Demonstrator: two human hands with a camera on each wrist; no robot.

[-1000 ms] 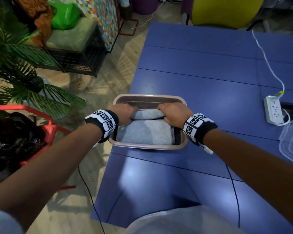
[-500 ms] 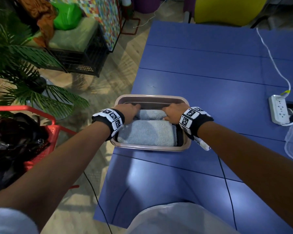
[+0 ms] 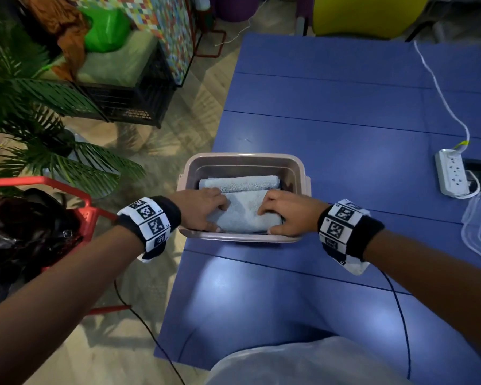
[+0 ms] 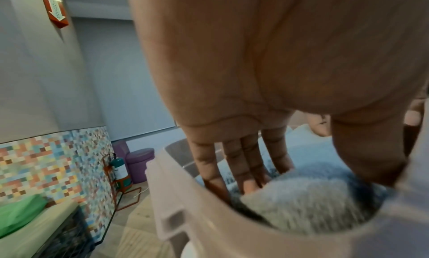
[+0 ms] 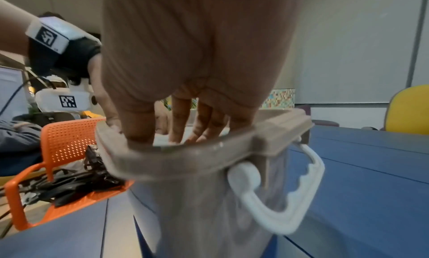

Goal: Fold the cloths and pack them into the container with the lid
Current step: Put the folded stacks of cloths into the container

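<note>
Two cloths sit inside the container: far cloth, near cloth against its front wall. Left grip and right grip each clasp one end of it; push down evenly so folds stay flat.

arms: both extended forward | left hand: fingers and thumb clamp cloth end | right hand: same, opposite end
</note>
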